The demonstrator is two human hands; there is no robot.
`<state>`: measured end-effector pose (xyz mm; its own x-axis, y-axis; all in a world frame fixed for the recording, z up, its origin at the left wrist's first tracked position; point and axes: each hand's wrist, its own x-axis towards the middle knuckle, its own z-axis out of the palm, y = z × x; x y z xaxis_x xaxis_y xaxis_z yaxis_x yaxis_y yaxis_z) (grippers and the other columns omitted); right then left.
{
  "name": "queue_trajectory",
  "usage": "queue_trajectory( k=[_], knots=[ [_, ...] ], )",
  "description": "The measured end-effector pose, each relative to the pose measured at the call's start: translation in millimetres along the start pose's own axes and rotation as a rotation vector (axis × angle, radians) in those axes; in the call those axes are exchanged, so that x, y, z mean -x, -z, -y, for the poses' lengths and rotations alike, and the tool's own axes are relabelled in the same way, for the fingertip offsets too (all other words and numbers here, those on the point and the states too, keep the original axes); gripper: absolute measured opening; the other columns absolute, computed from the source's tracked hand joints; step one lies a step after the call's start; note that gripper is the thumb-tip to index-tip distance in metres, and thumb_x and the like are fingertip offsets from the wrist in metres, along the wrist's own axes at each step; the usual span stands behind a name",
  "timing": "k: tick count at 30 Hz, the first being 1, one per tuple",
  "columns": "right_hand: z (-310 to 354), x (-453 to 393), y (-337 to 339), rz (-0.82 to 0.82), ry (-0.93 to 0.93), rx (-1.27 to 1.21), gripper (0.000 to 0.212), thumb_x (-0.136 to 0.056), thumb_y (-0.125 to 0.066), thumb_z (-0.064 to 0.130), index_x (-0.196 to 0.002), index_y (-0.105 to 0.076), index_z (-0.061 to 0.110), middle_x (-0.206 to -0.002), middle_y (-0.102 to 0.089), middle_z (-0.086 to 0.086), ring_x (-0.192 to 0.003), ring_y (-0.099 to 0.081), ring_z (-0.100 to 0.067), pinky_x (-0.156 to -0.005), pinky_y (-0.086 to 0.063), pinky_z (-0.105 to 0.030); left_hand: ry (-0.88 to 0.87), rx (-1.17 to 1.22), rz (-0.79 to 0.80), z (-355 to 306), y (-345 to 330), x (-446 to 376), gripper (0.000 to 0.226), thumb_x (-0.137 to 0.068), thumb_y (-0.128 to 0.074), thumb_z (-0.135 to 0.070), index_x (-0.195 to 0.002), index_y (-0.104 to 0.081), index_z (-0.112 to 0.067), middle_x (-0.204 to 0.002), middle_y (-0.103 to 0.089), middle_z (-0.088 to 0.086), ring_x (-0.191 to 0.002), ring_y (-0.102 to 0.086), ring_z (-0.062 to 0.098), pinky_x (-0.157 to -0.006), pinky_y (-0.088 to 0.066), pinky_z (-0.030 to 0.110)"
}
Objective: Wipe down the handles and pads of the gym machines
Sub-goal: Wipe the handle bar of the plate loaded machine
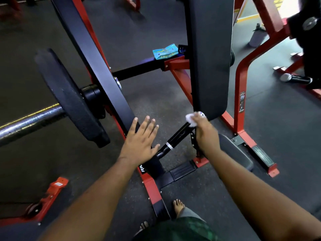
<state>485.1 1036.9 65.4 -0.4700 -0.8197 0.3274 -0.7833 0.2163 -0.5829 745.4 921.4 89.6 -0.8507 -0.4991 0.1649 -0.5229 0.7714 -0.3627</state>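
Behind black pad point(209, 54), teal packet point(165, 51), weight plate point(69, 96)

dark speckled rubber floor point(156, 105), yellow floor line point(250, 18)

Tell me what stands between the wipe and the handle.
Nothing visible. The right hand holds the wipe against the upper end of the black handle; the left hand lies flat on the frame beside it.

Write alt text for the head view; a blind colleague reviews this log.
A person's right hand presses a white wipe on a black machine handle below a tall black pad. Their left hand, fingers spread, rests flat on the black frame bar beside a weight plate.
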Motion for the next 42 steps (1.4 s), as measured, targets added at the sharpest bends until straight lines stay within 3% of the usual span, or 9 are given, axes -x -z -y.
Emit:
queue_trajectory(
  k=[3,8,11,15,21,28,34,39,42],
  knots=[
    [-7,-20,2,0.076,-0.009,0.134,0.047,-0.099,-0.042,-0.004,-0.138,-0.059,0.015,-0.153,-0.049,-0.007,-0.148,-0.035,-0.024,-0.121,-0.028,-0.037,-0.002,0.002,-0.005,0,1,0,0.076,-0.1,-0.035,-0.063,-0.16,-0.036,-0.016,-0.168,-0.029,0.009,-0.158,-0.015,0.031,-0.124,-0.007,0.063],
    [5,32,-43,0.124,0.11,0.156,0.067,-0.085,-0.05,-0.02,-0.145,-0.054,0.011,-0.154,-0.047,-0.011,-0.148,-0.035,-0.03,-0.125,-0.015,-0.036,-0.004,0.004,0.002,0,2,0,0.076,-0.101,-0.034,-0.063,-0.161,-0.035,-0.017,-0.169,-0.028,0.01,-0.159,-0.013,0.032,-0.124,-0.007,0.063],
    [22,58,-51,0.237,0.262,0.063,0.061,-0.086,-0.06,-0.017,-0.139,-0.06,0.011,-0.148,-0.054,-0.011,-0.143,-0.043,-0.029,-0.119,-0.034,-0.045,-0.003,0.011,-0.002,0,2,0,0.077,-0.101,-0.034,-0.064,-0.161,-0.034,-0.016,-0.169,-0.027,0.01,-0.159,-0.012,0.032,-0.124,-0.006,0.063],
    [14,16,-16,0.116,0.108,0.073,0.06,-0.094,-0.05,-0.012,-0.144,-0.057,0.022,-0.153,-0.049,-0.003,-0.141,-0.042,-0.014,-0.118,-0.034,-0.035,-0.005,-0.002,0.03,0,2,0,0.077,-0.102,-0.026,-0.065,-0.163,-0.026,-0.018,-0.171,-0.021,0.009,-0.16,-0.007,0.031,-0.124,-0.003,0.062],
    [0,-25,-11,0.171,0.124,0.392,0.056,-0.087,-0.039,-0.011,-0.136,-0.057,0.01,-0.15,-0.05,-0.013,-0.147,-0.034,-0.033,-0.123,-0.019,-0.043,0.001,-0.011,0.059,-1,5,0,0.078,-0.102,-0.023,-0.065,-0.164,-0.021,-0.018,-0.172,-0.017,0.009,-0.16,-0.004,0.031,-0.124,-0.001,0.062],
    [33,65,-51,0.334,0.365,0.083,0.061,-0.084,-0.062,-0.016,-0.139,-0.059,0.011,-0.149,-0.052,-0.013,-0.144,-0.04,-0.026,-0.12,-0.029,-0.051,-0.003,-0.004,0.052,-2,4,0,0.079,-0.102,-0.022,-0.066,-0.164,-0.023,-0.017,-0.172,-0.017,0.01,-0.16,-0.003,0.032,-0.124,-0.001,0.063],
    [3,-3,-3,0.025,-0.01,0.122,0.056,-0.096,-0.047,-0.009,-0.143,-0.056,0.02,-0.153,-0.049,-0.005,-0.145,-0.041,-0.022,-0.12,-0.031,-0.035,0.002,-0.023,0.07,-1,5,-1,0.077,-0.102,-0.023,-0.064,-0.164,-0.022,-0.018,-0.172,-0.017,0.009,-0.16,-0.004,0.032,-0.124,0.001,0.063],
    [13,-6,-32,0.205,0.122,0.388,0.059,-0.087,-0.043,-0.011,-0.141,-0.056,0.007,-0.154,-0.047,-0.014,-0.15,-0.031,-0.029,-0.125,-0.004,-0.038,-0.001,-0.015,0.057,-1,6,-1,0.077,-0.102,-0.025,-0.064,-0.163,-0.026,-0.018,-0.171,-0.02,0.01,-0.16,-0.006,0.032,-0.124,0.0,0.063],
    [36,27,-53,0.341,0.263,0.347,0.059,-0.085,-0.051,-0.011,-0.141,-0.056,0.006,-0.151,-0.051,-0.015,-0.147,-0.037,-0.03,-0.125,-0.011,-0.042,0.002,-0.011,0.046,-1,6,-1,0.077,-0.101,-0.029,-0.064,-0.162,-0.029,-0.017,-0.17,-0.023,0.011,-0.159,-0.008,0.032,-0.124,-0.002,0.063]
  ],
)
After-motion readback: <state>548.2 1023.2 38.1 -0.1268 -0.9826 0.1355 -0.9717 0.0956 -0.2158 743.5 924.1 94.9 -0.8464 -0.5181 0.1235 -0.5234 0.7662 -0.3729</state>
